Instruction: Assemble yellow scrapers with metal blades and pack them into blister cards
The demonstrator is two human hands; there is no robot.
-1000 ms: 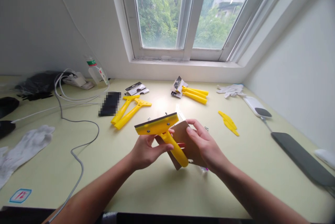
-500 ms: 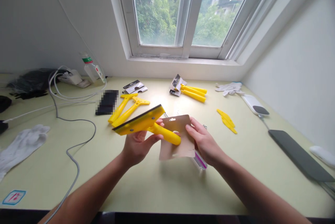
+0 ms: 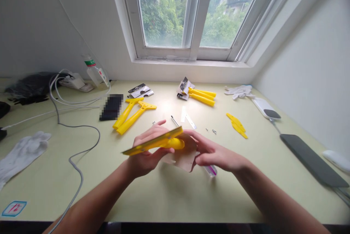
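Near the middle of the table my left hand (image 3: 144,157) is closed around a yellow scraper (image 3: 153,145), whose wide head points left and whose handle faces right. The handle's end lies against a brown cardboard card (image 3: 187,155); whether it passes through the card's hole I cannot tell. My right hand (image 3: 214,153) grips the card's right side, and the card is bent. Under that hand a clear case with a purple stripe (image 3: 212,170) lies partly hidden. Just beyond my hands are a screwdriver (image 3: 175,121), thin metal blades (image 3: 188,118) and small screws (image 3: 214,131).
Two yellow handles (image 3: 136,117) lie left of centre, beside a black blurred item (image 3: 111,107). Carded yellow scrapers (image 3: 203,96) lie at the back, and yellow head pieces (image 3: 237,126) to the right. Cables (image 3: 78,164) and a white glove (image 3: 26,150) occupy the left.
The scraper has tilted, so its head looks edge-on and sits slightly lower. The card has turned and bent around the handle's end. The blades and screws are now uncovered.
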